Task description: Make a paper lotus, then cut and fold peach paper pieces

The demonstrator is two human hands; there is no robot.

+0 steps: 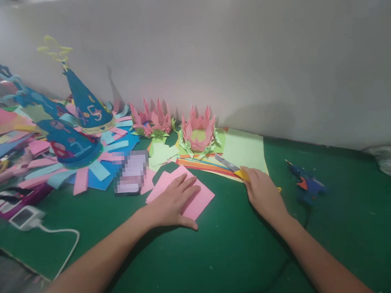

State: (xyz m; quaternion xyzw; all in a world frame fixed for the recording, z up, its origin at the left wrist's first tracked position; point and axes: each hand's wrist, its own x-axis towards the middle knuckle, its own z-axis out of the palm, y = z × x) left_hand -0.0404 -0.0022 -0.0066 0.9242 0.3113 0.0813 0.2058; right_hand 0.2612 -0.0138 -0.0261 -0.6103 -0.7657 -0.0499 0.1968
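My left hand (pixel 172 204) lies flat with fingers spread on a pink paper sheet (pixel 201 199) on the green table. My right hand (pixel 262 191) is closed round a yellow-handled utility knife (pixel 232 168), whose grey blade end points up-left over a stack of coloured paper sheets (pixel 210 165). A light green sheet (pixel 244 154) lies just behind the right hand.
Pink paper lotus flowers (pixel 197 130) stand by the wall. Blue party hats (pixel 87 105) and loose paper strips crowd the left. A blue glue gun (pixel 305 183) lies at right. A white charger with cable (pixel 28 218) sits front left, beside a blurred phone (pixel 132 173).
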